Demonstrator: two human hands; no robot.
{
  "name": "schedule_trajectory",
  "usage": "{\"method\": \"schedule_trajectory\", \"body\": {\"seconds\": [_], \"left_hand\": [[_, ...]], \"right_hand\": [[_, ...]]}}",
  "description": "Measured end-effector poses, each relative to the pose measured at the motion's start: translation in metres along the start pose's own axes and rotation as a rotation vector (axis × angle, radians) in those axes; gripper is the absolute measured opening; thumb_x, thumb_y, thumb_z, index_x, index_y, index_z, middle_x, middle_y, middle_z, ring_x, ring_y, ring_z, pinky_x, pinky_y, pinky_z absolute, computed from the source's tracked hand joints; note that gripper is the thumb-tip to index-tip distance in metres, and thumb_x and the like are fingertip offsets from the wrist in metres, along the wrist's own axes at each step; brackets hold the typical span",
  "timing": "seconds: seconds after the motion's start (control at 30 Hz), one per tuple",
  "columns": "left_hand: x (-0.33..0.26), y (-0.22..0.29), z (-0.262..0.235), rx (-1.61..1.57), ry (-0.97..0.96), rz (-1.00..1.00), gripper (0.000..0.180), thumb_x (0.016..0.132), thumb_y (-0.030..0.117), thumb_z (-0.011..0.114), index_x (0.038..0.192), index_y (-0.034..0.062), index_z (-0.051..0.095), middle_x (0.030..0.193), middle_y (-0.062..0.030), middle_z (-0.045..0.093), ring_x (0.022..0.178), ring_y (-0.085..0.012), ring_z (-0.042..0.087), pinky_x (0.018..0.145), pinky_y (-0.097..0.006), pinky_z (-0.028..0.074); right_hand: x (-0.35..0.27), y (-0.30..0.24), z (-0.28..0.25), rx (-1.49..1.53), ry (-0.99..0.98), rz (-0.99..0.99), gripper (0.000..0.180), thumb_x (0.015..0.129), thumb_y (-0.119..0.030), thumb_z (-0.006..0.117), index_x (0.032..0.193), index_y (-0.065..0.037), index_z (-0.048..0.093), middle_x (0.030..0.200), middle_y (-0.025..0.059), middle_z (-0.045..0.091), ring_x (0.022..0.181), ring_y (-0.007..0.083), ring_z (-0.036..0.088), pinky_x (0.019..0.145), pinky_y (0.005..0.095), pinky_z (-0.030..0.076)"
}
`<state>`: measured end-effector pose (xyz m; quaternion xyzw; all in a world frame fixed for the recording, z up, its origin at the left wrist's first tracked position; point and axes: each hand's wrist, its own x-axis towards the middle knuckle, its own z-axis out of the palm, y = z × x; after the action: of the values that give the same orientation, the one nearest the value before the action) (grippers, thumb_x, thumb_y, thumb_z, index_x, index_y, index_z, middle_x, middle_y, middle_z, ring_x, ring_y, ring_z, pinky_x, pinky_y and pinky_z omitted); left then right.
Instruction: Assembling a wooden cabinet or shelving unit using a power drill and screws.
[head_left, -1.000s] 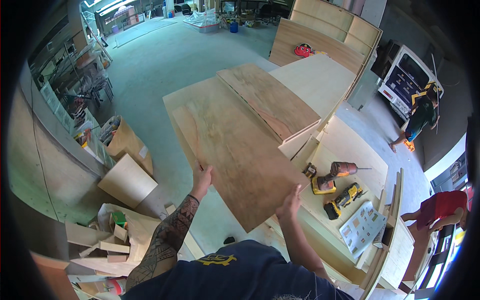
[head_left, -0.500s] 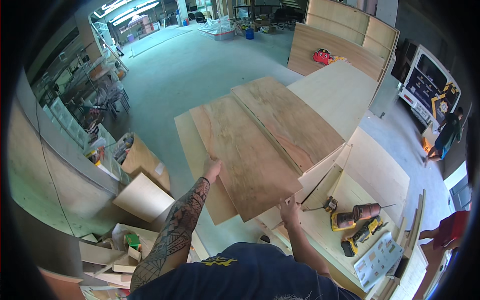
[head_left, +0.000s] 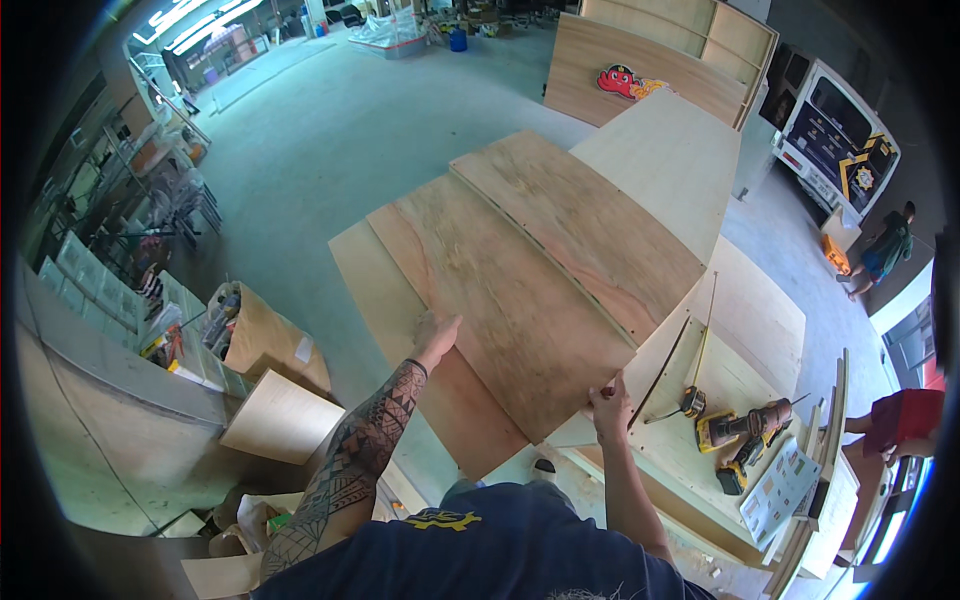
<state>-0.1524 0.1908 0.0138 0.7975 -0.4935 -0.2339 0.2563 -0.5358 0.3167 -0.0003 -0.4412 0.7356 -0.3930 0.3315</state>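
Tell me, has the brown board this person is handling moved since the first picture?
Yes: the brown board has moved forward. Its near end jutted out past that of the neighbouring board; now the two ends roughly line up.

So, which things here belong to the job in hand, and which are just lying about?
In the job, likely:
plywood board, left hand and right hand at its edges
drill
tape measure

Just lying about, seemingly:
brown box
blue container
parked van
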Motion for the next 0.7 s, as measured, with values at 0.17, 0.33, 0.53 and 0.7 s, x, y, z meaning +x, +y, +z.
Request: {"method": "schedule_trajectory", "body": {"seconds": [0.17, 0.33, 0.53, 0.7], "left_hand": [[0.005, 0.012, -0.039, 0.147, -0.270, 0.208, 0.075, 0.096, 0.051, 0.067, 0.145, -0.0054, 0.055, 0.137, -0.0313, 0.063, 0.132, -0.0457, 0.058, 0.112, -0.052, 0.047], [0.045, -0.092, -0.051, 0.238, 0.404, -0.222, 0.095, 0.096, 0.051, 0.071, 0.157, -0.0112, 0.032, 0.154, -0.0322, 0.046, 0.136, -0.0520, 0.048, 0.112, -0.054, 0.044], [0.038, -0.119, -0.042, -0.368, -0.125, 0.010, 0.114, 0.093, 0.063, 0.073, 0.158, -0.0173, 0.025, 0.163, -0.0369, 0.036, 0.150, -0.0470, 0.041, 0.122, -0.050, 0.038], [-0.011, -0.093, -0.025, -0.353, -0.092, -0.127, 0.104, 0.097, 0.060, 0.072, 0.154, -0.0189, 0.035, 0.159, -0.0341, 0.045, 0.144, -0.0435, 0.050, 0.121, -0.046, 0.040]], "right_hand": [[-0.010, -0.022, -0.009, 0.021, 0.141, 0.042, 0.057, 0.092, -0.007, 0.078, 0.145, 0.004, 0.059, 0.083, 0.0086, 0.072, 0.072, 0.0138, 0.065, 0.065, 0.0320, 0.053], [-0.021, -0.006, 0.011, -0.058, 0.302, 0.102, 0.018, 0.091, -0.013, 0.079, 0.098, 0.002, 0.073, 0.072, 0.0049, 0.068, 0.069, 0.0099, 0.062, 0.062, 0.0310, 0.050], [-0.033, -0.014, 0.014, -0.237, 0.315, -0.037, 0.025, 0.086, -0.022, 0.081, 0.099, -0.002, 0.077, 0.085, 0.0155, 0.073, 0.079, 0.0293, 0.069, 0.075, 0.0421, 0.055], [-0.018, -0.017, 0.001, -0.228, 0.471, 0.020, 0.034, 0.083, -0.019, 0.082, 0.111, -0.001, 0.077, 0.097, 0.0204, 0.075, 0.093, 0.0347, 0.073, 0.085, 0.0431, 0.058]]}}
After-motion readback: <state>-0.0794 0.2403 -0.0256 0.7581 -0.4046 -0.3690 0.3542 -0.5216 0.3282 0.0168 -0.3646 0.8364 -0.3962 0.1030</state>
